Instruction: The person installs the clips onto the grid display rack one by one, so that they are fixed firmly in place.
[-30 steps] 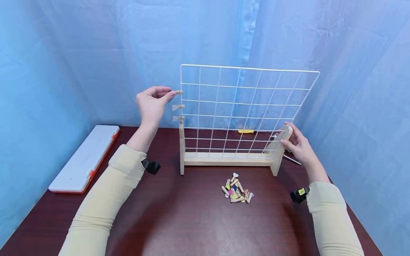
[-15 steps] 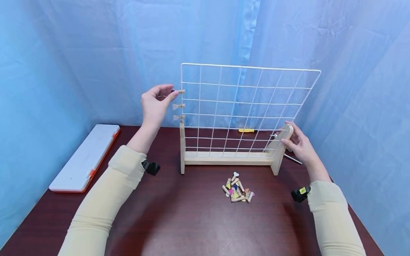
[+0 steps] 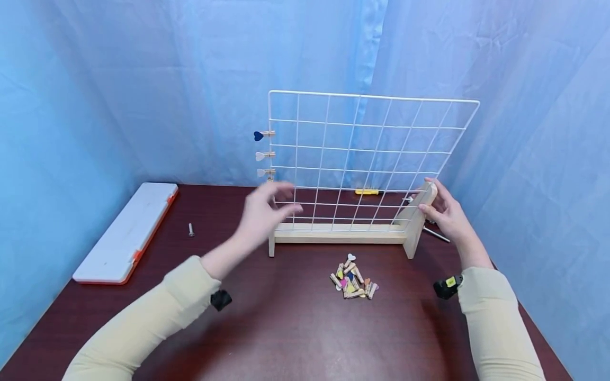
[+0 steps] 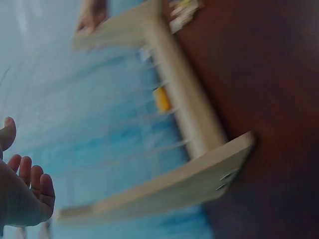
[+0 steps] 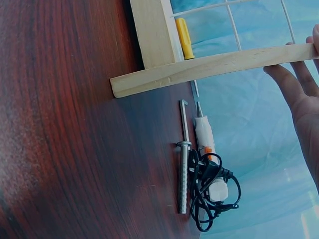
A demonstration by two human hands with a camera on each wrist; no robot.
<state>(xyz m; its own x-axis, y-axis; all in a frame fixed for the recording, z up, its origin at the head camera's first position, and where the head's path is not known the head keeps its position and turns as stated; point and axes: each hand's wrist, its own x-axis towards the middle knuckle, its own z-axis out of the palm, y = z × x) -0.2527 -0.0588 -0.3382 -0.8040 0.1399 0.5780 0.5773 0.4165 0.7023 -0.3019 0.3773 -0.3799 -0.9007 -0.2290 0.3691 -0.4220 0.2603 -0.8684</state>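
Observation:
A white wire grid [image 3: 374,97] stands upright in a wooden stand [image 3: 338,236]. Clipped to its left edge are a mini clothespin with a dark blue heart [image 3: 258,136] and two with white hearts, one [image 3: 260,156] above the other [image 3: 261,172]. My left hand [image 3: 264,211], blurred, is in front of the stand's left upright, fingers and thumb apart with nothing between them. With fingers and thumb on either side, my right hand [image 3: 445,211] grips the top of the right upright. A pile of mini clothespins [image 3: 353,280] with coloured hearts lies before the stand.
At the left lies a white case [image 3: 126,233] with an orange edge, and a bolt [image 3: 191,230] beside it. Behind the grid is a yellow-handled screwdriver [image 3: 367,192]. A large bolt [image 5: 184,174], a hex key [image 5: 184,122] and a corded white-handled tool [image 5: 204,134] lie beyond the right upright.
My left hand has let go of the blue-heart clothespin, which stays on the grid, and has come down and right. The bolt by the case is now uncovered. My right hand keeps its grip.

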